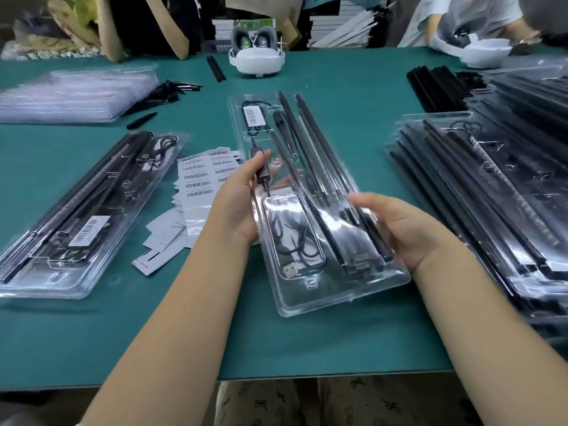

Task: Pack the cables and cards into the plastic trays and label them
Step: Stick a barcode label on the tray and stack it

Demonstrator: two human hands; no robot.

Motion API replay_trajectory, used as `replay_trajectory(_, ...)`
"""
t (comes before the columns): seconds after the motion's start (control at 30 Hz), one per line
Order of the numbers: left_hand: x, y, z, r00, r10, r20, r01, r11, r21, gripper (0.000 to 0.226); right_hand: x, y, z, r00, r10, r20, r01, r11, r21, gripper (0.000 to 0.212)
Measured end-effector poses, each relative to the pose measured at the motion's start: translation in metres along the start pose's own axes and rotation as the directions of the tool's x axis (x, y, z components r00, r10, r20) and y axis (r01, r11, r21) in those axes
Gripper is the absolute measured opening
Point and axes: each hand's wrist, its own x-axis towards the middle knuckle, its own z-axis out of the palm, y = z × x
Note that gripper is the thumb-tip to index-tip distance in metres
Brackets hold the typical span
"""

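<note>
A clear plastic tray (344, 287) lies lengthwise in the middle of the green table, holding long black rods (310, 142), a coiled black USB cable (292, 241) and a barcode label (252, 115) at its far end. My left hand (242, 192) grips the tray's left edge, thumb over the cable's inline controller (261, 167). My right hand (399, 226) holds the tray's right edge with fingers curled over it. Sheets of barcode labels (203, 176) and white cards (166, 238) lie just left of the tray.
A filled, labelled tray (40, 281) lies at the left. Stacks of filled trays (491, 186) stand at the right, empty trays (70, 96) at the far left. Loose black parts (166, 93), a white headset (256, 56) and another person's arm (436, 29) are at the back.
</note>
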Motion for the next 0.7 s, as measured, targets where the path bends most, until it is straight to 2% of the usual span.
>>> replay_trajectory(0.07, 0.0, -0.001, 0.0, 1.0, -0.018, 0.024, 0.019, 0.999, -0.037, 0.019, 0.003, 0.003, -0.004, 0.996, -0.079, -0.039, 0.077, 0.996, -0.038, 0.032)
replay_trajectory(0.13, -0.002, -0.001, 0.001, 0.992, -0.047, 0.113, 0.056, 0.996, -0.076, 0.016, 0.007, 0.005, -0.005, 0.989, -0.129, -0.077, 0.125, 0.991, -0.057, 0.034)
replay_trajectory(0.2, -0.003, 0.0, 0.0, 0.982, -0.093, 0.163, 0.094, 0.996, 0.004, 0.019, 0.009, 0.007, -0.005, 0.973, -0.168, -0.157, 0.161, 0.986, -0.051, 0.034)
replay_trajectory(0.27, -0.006, -0.001, 0.002, 0.979, -0.164, 0.125, 0.135, 0.968, 0.21, 0.017, 0.011, 0.007, -0.004, 0.958, -0.192, -0.212, 0.194, 0.981, -0.009, 0.032)
replay_trajectory(0.33, -0.009, -0.005, 0.006, 0.969, -0.214, 0.122, 0.164, 0.931, 0.327, 0.01, 0.011, 0.007, -0.002, 0.946, -0.218, -0.239, 0.228, 0.974, 0.015, 0.036)
replay_trajectory(0.4, -0.012, -0.008, 0.009, 0.965, -0.226, 0.137, 0.164, 0.918, 0.36, 0.008, 0.011, 0.007, -0.001, 0.921, -0.247, -0.301, 0.262, 0.965, 0.01, 0.036)
replay_trajectory(0.53, -0.008, -0.01, 0.005, 0.967, -0.209, 0.145, 0.125, 0.886, 0.446, 0.008, 0.014, 0.006, 0.0, 0.885, -0.251, -0.392, 0.294, 0.954, 0.052, 0.008)
replay_trajectory(0.7, -0.007, -0.024, 0.009, 0.979, -0.203, 0.031, 0.159, 0.845, 0.511, 0.015, 0.015, 0.005, -0.006, 0.871, -0.221, -0.439, 0.258, 0.966, 0.028, 0.02)
